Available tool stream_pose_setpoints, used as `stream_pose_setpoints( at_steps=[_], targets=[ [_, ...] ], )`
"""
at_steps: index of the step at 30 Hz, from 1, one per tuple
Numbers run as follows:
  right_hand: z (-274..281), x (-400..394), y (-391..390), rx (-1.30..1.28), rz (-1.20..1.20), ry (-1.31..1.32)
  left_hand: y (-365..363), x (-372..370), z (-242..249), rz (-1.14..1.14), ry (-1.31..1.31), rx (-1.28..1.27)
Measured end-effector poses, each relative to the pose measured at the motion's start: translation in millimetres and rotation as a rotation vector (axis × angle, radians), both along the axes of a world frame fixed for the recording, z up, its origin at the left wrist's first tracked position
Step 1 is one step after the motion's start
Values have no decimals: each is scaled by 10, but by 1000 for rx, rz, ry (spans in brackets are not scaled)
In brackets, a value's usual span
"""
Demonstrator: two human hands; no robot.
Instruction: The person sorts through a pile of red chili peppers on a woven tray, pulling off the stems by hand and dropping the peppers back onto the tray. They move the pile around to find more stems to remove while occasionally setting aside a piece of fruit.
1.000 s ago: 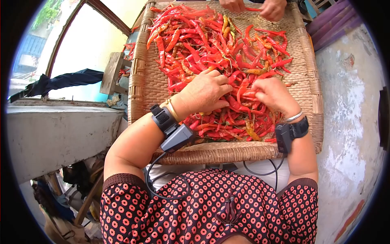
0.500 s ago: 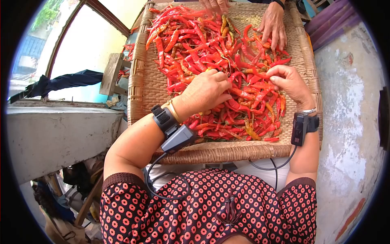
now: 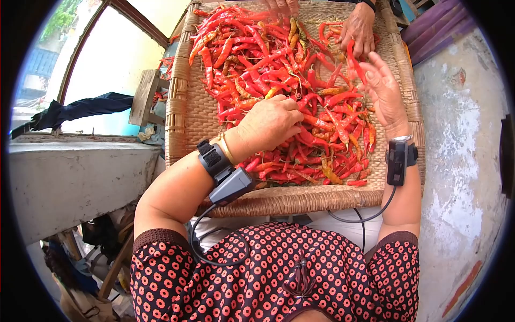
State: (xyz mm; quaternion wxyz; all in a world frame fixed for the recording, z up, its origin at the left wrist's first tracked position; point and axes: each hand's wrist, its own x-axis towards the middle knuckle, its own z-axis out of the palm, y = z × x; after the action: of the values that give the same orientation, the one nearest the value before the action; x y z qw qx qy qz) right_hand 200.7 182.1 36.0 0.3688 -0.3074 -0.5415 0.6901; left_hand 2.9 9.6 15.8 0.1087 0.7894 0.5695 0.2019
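Observation:
A heap of red chili peppers (image 3: 257, 67), some orange or yellowish, covers much of a woven tray (image 3: 196, 121). My left hand (image 3: 271, 122) rests over the middle of the heap, its fingers curled downward; what they hold is hidden. On the right, my right hand (image 3: 385, 96) is raised with the palm partly turned up. A single red chili pepper (image 3: 352, 56) stands upright at its thumb and forefinger, while the other fingers stretch away. Just beyond it lies another person's hand (image 3: 358, 29), over a small group of chilies.
At the tray's far edge is a second hand (image 3: 281, 5) of a person opposite. A wooden block (image 3: 144, 96) and a dark folded umbrella (image 3: 86, 110) sit left, by the window. A worn wall (image 3: 456, 161) runs along the right. Wrist devices with cables hang from both my forearms.
My right hand has moved away from me and opened its palm upward, carrying a chili from the heap toward the other person's hand. My left hand has barely shifted.

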Motion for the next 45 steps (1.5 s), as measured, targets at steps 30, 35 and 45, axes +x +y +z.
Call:
stream_pose_setpoints(
  at_steps=[30,35,45],
  targets=[
    [-222,319,366,-51,-59,-152,5,-62,-45,50,106,-74],
    [-184,312,369,-13,109,-276,-1,-71,-63,38,103,-64],
    [-404,76,178,862,255,-794,-48,5,-185,-46,279,160]
  ],
)
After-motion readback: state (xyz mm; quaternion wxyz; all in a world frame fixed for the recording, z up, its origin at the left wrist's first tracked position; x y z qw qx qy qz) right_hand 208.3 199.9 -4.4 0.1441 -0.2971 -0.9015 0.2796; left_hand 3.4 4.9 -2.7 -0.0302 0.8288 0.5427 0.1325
